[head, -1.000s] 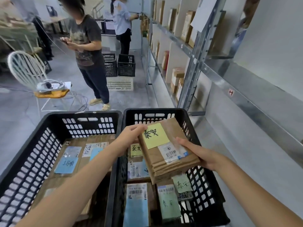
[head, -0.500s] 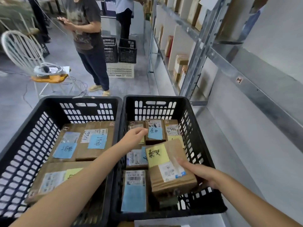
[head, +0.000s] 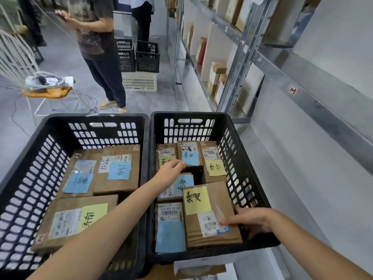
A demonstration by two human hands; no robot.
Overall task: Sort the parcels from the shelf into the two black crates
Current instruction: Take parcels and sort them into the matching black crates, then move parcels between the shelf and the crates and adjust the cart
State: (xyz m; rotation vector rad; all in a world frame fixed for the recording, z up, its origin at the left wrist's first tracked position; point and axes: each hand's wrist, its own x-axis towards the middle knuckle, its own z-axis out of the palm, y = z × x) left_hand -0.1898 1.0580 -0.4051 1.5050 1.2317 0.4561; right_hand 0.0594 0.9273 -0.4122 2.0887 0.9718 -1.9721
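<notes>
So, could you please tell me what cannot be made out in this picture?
Head view:
- The right hand: lower fingers hidden beneath the yellow-noted parcel it holds.
- The left hand: contact with the parcels below cannot be told, since it covers them.
- The middle blue-noted parcel: writing partly hidden by the left hand.
- The barcode label: print too small.
- The upper shelf: cut off by the top edge.

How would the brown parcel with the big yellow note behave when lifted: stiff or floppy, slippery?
Probably stiff: the parcel shows flat faces and straight edges. Its taped top looks glossy, so the right hand may slip somewhat.
</notes>
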